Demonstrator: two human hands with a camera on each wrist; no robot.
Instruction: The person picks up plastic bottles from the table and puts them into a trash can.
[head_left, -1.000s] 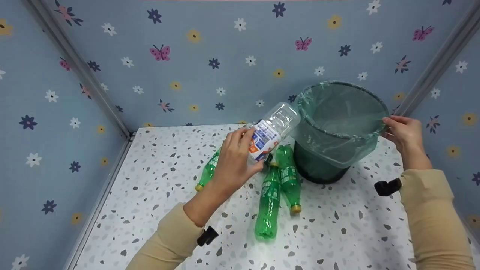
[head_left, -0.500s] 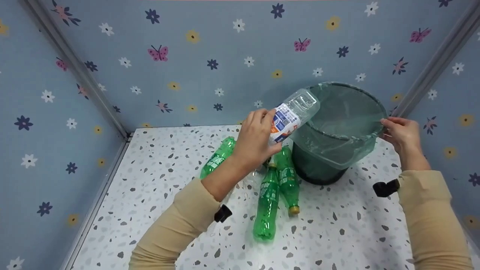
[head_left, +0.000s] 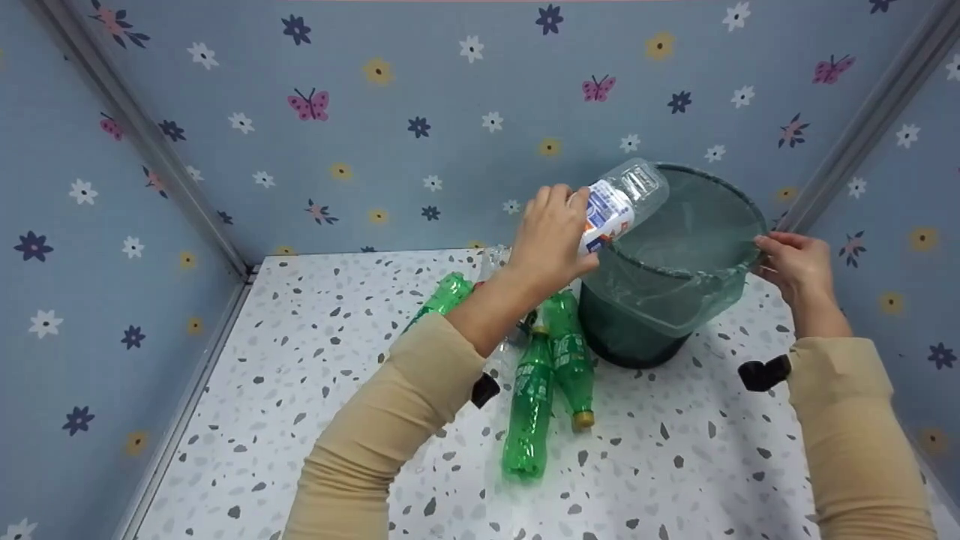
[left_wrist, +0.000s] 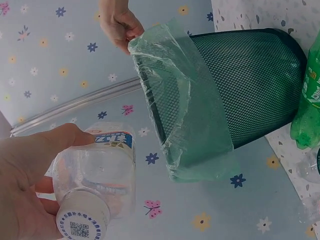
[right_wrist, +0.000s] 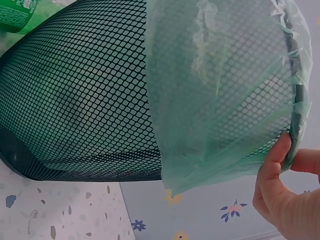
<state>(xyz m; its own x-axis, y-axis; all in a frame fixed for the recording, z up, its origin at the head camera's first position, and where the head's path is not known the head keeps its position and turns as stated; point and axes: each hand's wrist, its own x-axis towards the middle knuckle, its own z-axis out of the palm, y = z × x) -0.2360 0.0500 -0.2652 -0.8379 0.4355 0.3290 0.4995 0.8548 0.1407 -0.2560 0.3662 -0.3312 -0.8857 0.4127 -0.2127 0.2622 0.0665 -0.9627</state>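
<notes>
My left hand (head_left: pixel 553 232) grips a clear plastic bottle (head_left: pixel 637 187) with a blue, white and orange label. The bottle lies tilted, its base reaching over the left rim of a dark mesh trash bin (head_left: pixel 630 330). Its white cap (left_wrist: pixel 82 217) faces the left wrist camera. A thin green bag (right_wrist: pixel 215 100) lines the bin and folds down over its outside. At the bin's right rim my right hand (head_left: pixel 802 274) pinches rim and bag between thumb and fingers (right_wrist: pixel 272 172).
Two green bottles, one in front (head_left: pixel 529 420) and one against the bin (head_left: pixel 571 360), lie on the speckled table (head_left: pixel 337 360). Another green bottle (head_left: pixel 450 292) and a clear one (head_left: pixel 491 262) are partly hidden by my left arm. Flowered walls (head_left: pixel 420 82) enclose the table.
My left hand has carried the clear bottle up and right, from left of the bin to over its rim. My right hand has stayed at the rim.
</notes>
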